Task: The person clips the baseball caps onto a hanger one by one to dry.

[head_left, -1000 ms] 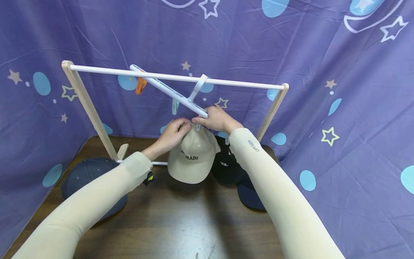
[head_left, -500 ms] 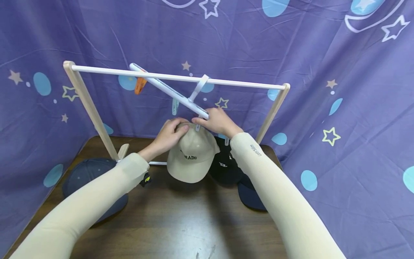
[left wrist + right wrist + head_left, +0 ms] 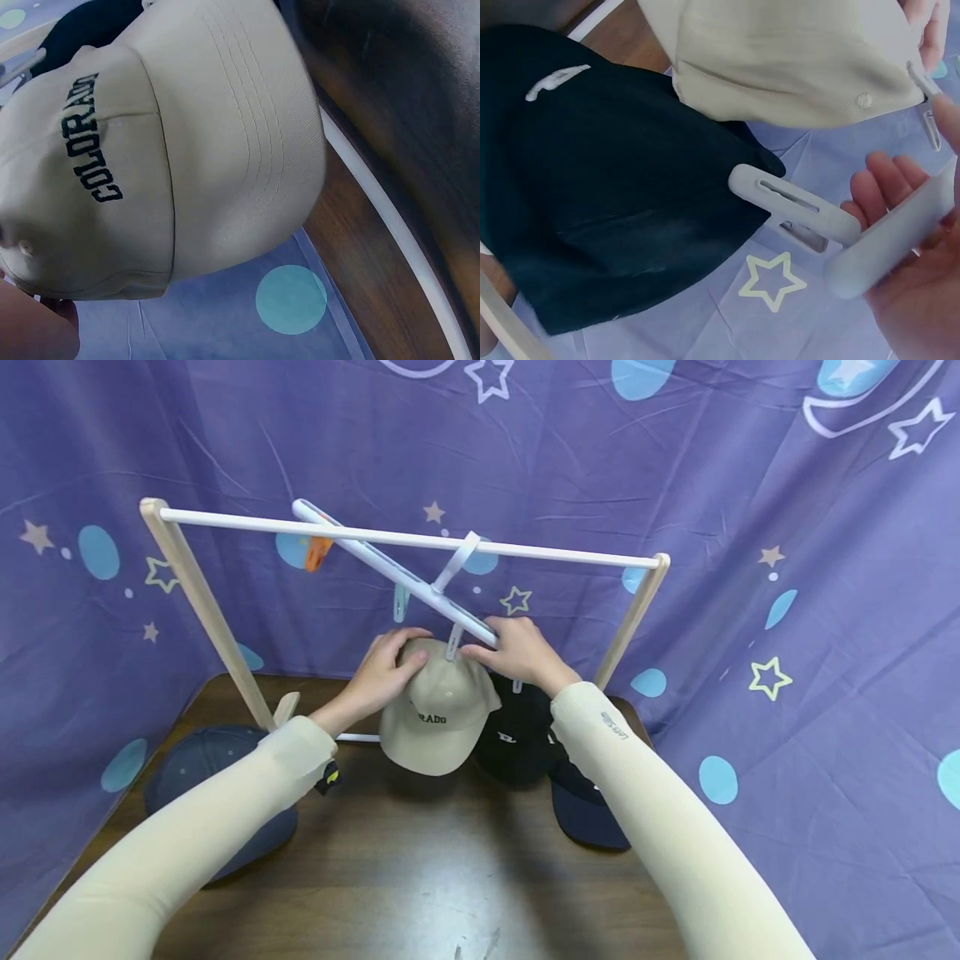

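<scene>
My left hand [image 3: 378,675] holds the beige cap [image 3: 438,706] by its crown, thumb in front and fingers behind. Dark COLORADO lettering crosses its front in the left wrist view. A pale clip [image 3: 453,642] under the white hanger [image 3: 375,560] meets the cap's edge. My right hand [image 3: 525,653] grips the hanger's right end, fingers curled round the bar, thumb near that clip. A black cap [image 3: 510,739] hangs from another clip [image 3: 795,202] at this end. The hanger's hook sits over the rack's rod, and the bar slants, left end higher.
The white rod [image 3: 570,556] spans a wooden-legged rack on the brown table [image 3: 420,860]. An orange clip [image 3: 318,553] and a light blue clip [image 3: 401,603] hang from the hanger. Navy caps lie at left [image 3: 195,768] and right [image 3: 588,814]. A patterned purple curtain [image 3: 750,527] surrounds it.
My right thumb has come away from the beige cap's clip, leaving more of it visible. The beige cap and left hand have shifted slightly left; the hanger has turned a little.
</scene>
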{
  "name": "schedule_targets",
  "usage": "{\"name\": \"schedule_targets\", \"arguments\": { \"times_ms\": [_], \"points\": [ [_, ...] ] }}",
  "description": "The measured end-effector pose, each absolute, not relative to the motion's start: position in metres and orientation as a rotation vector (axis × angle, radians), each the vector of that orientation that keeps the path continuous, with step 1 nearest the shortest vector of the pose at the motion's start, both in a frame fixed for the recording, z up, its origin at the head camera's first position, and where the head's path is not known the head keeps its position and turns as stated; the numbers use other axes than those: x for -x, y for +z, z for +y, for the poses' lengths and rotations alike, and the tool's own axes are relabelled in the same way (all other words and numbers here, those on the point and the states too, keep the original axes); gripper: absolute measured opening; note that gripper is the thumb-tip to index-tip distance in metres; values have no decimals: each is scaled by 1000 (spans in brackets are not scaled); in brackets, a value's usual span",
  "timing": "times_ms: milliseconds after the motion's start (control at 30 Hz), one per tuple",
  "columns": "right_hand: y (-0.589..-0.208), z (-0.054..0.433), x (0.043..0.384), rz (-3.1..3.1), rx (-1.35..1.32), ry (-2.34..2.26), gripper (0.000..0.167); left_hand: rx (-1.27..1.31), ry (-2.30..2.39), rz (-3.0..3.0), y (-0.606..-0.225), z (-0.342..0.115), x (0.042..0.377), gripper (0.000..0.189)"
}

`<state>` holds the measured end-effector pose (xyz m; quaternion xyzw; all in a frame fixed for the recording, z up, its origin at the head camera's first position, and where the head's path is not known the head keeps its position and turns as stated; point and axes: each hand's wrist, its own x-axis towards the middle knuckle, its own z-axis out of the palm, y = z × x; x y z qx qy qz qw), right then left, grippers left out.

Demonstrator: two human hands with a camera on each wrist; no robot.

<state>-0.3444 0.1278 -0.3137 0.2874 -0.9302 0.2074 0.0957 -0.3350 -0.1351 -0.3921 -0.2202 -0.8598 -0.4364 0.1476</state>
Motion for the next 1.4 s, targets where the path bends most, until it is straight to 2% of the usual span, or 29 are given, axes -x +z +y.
{"name": "schedule_targets", "arguments": {
  "times_ms": [300,467,800,1400],
  "points": [
    [-318,146,324,-2612,-772,698,47,670,-1207,-2472,-392,-144,325,50],
    [-328,155,313,-2453,-730,760,41,667,-1230,-2475,-396,-150,317,51],
    [-358,158,282,-2254,-720,999,30,657,-1234,-2476,-405,-169,302,41],
    [-413,136,247,-2320,-748,1215,31,580,-1187,-2507,-420,-230,259,34]
  ]
}}
